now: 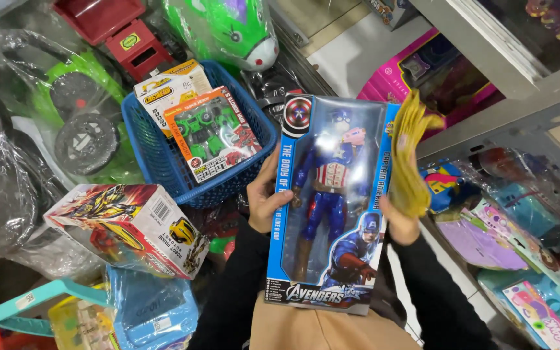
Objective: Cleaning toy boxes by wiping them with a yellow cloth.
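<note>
Head view, looking down. A tall blue window box (333, 207) with a blue-and-red action figure (327, 194) inside is held upright at the centre of the frame, between both hands.

Left hand (266, 194): it grips the box's left long edge, at 9 o'clock from the figure. The thumb lies across the front face near the edge; the other fingers curl behind the box and are hidden. The hand is clenched on the box.

Right hand (402, 220): it sits at the box's right long edge, at 3 o'clock from the figure, palm against the side. The same hand also holds a yellow cloth (411, 155), which rises from the fist toward 12 o'clock and lies against the box's upper right edge. How many fingers press the box and how many pinch the cloth cannot be told.

The box's lower end rests near the person's tan garment (319, 330), at 6 o'clock. Both forearms wear black sleeves (234, 291).

Surroundings: a blue plastic basket (157, 155) with boxed toy sets stands at 10 o'clock from the box, close to the left hand. A boxed robot toy (128, 227) lies at 9 o'clock, well apart. A green ride-on toy (228, 29) sits at 12 o'clock. A grey shelf (520, 104) with bagged toys runs along 3 o'clock.
</note>
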